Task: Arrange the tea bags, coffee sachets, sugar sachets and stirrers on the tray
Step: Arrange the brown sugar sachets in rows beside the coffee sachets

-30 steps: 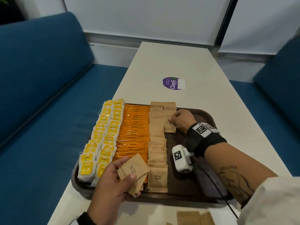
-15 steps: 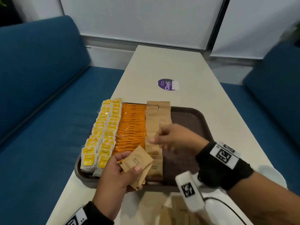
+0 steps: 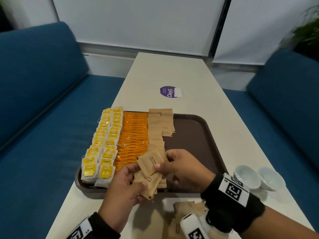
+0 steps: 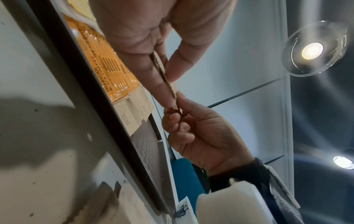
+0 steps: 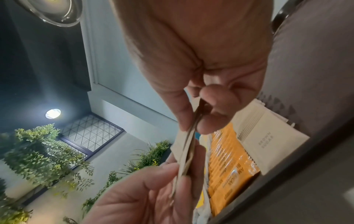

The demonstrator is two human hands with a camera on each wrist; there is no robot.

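A brown tray [image 3: 189,138] holds rows of yellow tea bags [image 3: 105,144] at its left, orange coffee sachets [image 3: 134,135] beside them, then a column of brown sugar sachets [image 3: 155,128] with a short second column at the far end. Over the tray's near edge my left hand [image 3: 138,180] holds a small fanned stack of brown sugar sachets [image 3: 148,181]. My right hand [image 3: 164,163] pinches the top sachet [image 3: 151,163] of that stack between thumb and fingers. The wrist views show the sachet edges [image 4: 166,78] [image 5: 187,145] pinched from both sides.
More loose brown sachets [image 3: 183,214] lie on the white table in front of the tray. Two small white bowls [image 3: 248,176] stand at the right. A purple sticker [image 3: 168,91] is farther along the table. Blue benches [image 3: 43,118] flank both sides.
My right hand came back from the far short column of sugar sachets to the stack in my left hand and now pinches its top sachet. The left hand rose slightly.
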